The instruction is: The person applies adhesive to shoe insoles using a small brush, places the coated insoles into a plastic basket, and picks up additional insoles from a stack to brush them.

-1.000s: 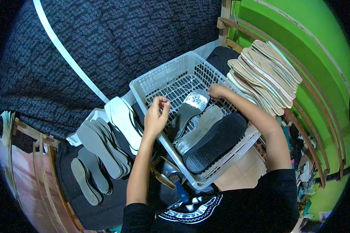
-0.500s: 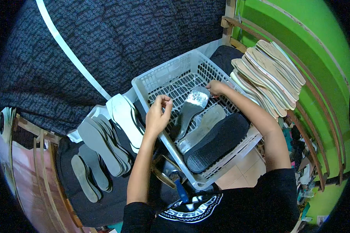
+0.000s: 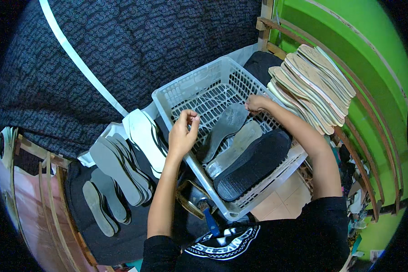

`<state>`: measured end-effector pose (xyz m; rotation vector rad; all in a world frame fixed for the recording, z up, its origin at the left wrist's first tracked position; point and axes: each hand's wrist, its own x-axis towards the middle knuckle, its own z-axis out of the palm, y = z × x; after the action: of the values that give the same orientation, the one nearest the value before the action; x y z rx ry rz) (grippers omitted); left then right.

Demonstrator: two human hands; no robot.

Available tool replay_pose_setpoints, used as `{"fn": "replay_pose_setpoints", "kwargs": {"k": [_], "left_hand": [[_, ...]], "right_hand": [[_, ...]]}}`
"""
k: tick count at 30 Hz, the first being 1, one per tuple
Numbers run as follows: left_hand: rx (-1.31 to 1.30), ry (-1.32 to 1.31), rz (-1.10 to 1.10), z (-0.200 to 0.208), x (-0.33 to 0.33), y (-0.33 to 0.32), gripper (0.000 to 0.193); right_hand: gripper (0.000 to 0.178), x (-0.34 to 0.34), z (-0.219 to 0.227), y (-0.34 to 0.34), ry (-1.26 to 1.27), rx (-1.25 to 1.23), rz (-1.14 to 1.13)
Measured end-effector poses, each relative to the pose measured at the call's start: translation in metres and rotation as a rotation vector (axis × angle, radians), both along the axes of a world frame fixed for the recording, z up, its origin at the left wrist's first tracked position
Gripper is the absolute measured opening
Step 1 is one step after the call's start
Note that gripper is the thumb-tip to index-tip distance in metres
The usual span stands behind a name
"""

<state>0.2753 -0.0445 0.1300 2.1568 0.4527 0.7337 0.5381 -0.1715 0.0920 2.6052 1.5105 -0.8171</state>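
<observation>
Within a white plastic crate [image 3: 192,170], several shoe soles lie side by side. My right hand [image 3: 257,104] pinches the upper edge of a dark grey sole [image 3: 224,129], which slants across the crate floor. Beside it is a lighter grey sole [image 3: 237,147] with a smeared, wet-looking surface. Closest to the right-hand wall rests a thick black sole [image 3: 254,165]. My left hand [image 3: 184,134] hovers over the crate's left rim, its fingers curled closed with nothing visible in them.
Left of the crate are white soles [image 3: 145,138], a fan of grey soles [image 3: 120,170] and smaller soles [image 3: 95,204]. Beige insoles [image 3: 310,90] are stacked at the right. Below the crate's left side, a blue-handled brush [image 3: 210,221] leans in an open container [image 3: 190,199].
My right hand has shifted slightly right and down, and the dark grey sole's upper end went with it. The bright glare on that sole is gone. The left hand is almost still.
</observation>
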Motion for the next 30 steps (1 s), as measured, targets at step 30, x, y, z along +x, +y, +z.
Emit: {"fn": "replay_pose_setpoints", "kwargs": {"k": [30], "left_hand": [[-0.023, -0.033, 0.010, -0.002, 0.002, -0.002, 0.022]], "right_hand": [[0.012, -0.002, -0.024, -0.007, 0.406, 0.203, -0.536]]}}
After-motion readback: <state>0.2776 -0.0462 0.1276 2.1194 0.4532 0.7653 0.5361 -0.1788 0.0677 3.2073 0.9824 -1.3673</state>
